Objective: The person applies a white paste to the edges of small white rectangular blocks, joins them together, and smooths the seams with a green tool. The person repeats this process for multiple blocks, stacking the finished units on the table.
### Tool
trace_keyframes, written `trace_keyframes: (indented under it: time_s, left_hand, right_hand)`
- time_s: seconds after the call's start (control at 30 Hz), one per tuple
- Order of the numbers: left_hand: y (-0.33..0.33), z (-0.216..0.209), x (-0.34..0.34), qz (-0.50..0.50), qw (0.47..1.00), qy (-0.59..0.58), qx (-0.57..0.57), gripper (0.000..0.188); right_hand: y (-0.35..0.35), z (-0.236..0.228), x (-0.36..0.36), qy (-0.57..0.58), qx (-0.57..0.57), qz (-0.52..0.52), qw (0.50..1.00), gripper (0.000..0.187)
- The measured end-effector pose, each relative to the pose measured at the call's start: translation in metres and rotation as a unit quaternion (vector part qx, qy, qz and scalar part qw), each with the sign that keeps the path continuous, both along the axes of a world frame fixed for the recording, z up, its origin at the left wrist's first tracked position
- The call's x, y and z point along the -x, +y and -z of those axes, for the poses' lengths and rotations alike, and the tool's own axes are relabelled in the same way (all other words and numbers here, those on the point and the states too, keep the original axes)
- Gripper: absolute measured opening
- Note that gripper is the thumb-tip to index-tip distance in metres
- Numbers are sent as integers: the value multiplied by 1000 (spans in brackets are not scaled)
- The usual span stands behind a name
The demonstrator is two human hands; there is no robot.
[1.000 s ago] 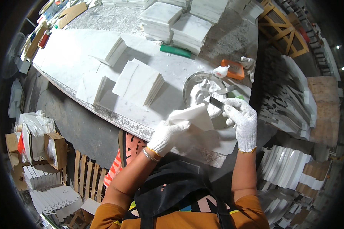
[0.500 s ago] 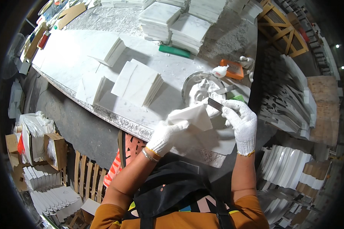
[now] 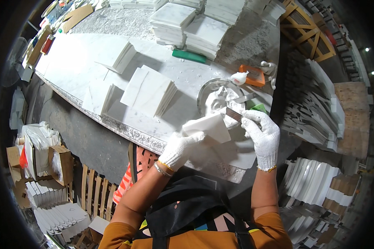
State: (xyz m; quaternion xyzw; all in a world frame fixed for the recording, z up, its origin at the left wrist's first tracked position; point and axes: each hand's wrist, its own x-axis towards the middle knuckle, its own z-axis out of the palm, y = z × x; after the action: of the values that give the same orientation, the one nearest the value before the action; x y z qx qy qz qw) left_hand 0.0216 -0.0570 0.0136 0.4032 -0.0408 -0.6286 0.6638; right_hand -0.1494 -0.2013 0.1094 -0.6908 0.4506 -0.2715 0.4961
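My left hand [image 3: 180,150], in a white knit glove, grips a white marble tile [image 3: 212,128] by its left side, thumb over the top face. A thin dark rectangular scraper blade [image 3: 234,114] is pinched between the gloved fingers of my right hand [image 3: 262,137]. The blade is at the tile's upper right corner; whether they touch I cannot tell. Just beyond them, a round bowl [image 3: 200,98] contains white paste [image 3: 217,98], and a flat metal tool [image 3: 246,97] lies across its right rim.
Marble tiles [image 3: 145,89] stand in small groups across the stone-topped table [image 3: 70,54]. Behind are taller tile stacks [image 3: 172,18] and a green block [image 3: 189,56]. A white bottle [image 3: 239,77] and an orange box [image 3: 252,75] are right of the bowl. Cartons [image 3: 61,164] sit on the left.
The blade in my right hand has tilted slightly, and its face looks browner than before. My left hand and the tile have hardly moved.
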Motion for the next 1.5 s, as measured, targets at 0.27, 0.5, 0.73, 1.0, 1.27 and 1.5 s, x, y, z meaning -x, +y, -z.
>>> trace_keyframes:
  time_s: [0.27,0.5,0.73,1.0,1.27,1.5]
  left_hand:
    - [0,5,0,-12,1000,18,-2,48]
    - [2,10,-3,-4,999,23,-36,48]
    - [2,10,-5,3,1000,28,-12,44]
    - [1,-7,-9,37,999,33,-13,45]
    - [3,-2,-10,32,999,35,0,49]
    - [3,7,-8,-1,998,56,-3,51]
  right_hand:
    - [-10,18,2,42,139,-17,989,18]
    - [-12,31,-2,203,303,-88,927,18]
    - [-19,15,-2,192,239,-40,951,16]
    - [-104,-2,8,74,167,23,983,35]
    - [-159,27,-26,108,21,-199,974,46]
    - [-166,40,-46,211,144,-236,937,53]
